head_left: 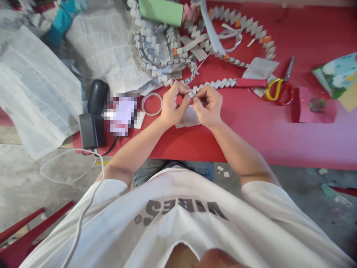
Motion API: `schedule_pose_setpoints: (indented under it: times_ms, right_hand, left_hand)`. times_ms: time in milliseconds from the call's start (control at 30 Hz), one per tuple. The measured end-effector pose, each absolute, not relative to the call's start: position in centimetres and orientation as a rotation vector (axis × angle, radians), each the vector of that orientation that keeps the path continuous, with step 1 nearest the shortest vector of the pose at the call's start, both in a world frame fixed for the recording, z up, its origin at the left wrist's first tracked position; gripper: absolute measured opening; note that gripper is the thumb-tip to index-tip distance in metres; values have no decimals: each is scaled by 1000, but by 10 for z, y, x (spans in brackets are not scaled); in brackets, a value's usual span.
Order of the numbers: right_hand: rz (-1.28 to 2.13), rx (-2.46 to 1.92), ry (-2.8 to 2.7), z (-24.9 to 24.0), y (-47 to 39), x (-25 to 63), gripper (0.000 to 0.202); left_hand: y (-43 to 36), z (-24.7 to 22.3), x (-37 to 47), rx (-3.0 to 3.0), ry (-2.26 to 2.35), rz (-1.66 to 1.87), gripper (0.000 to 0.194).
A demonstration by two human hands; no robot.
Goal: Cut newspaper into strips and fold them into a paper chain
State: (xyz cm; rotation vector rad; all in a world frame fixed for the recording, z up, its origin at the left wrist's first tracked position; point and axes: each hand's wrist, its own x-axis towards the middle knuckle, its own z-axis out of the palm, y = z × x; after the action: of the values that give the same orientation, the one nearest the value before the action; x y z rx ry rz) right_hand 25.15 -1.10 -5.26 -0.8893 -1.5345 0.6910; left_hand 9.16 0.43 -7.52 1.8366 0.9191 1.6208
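Observation:
Both of my hands meet over the red table, pinching a zigzag chain of folded newspaper [224, 84]. My left hand [176, 104] has thumb and fingers closed on the chain's end link. Right beside it, my right hand [206, 106] pinches the same chain a link or so along. From there the chain runs right toward a red strip [251, 83]. Below my hands lie some flat printed paper pieces [189, 117], partly covered by them. A roll of tape [152, 104] rests just left of my left hand.
Longer folded chains [245, 23] curl across the back of the red table [295, 145]. Scissors [279, 89] with yellow and red handles lie right. Newspaper sheets [41, 89], a black adapter [92, 130] and a white cable [103, 163] are at left. A green paper block [161, 12] sits behind.

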Motion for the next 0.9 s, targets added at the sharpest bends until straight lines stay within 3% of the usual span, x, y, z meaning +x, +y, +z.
schedule_pose_setpoints:
  times_ms: [200,433,900]
  right_hand:
    - [606,-953,-1614,-50,-2,265,41]
    - [398,-947,-1851,-40,2,280,24]
    - [260,-850,-1881,-51,4,283,25]
  left_hand:
    - [9,-66,83,1704,857,1338,52]
    - [16,-56,73,1711,797,1242,53]
    - [5,-50,77,1854,967,1483,27]
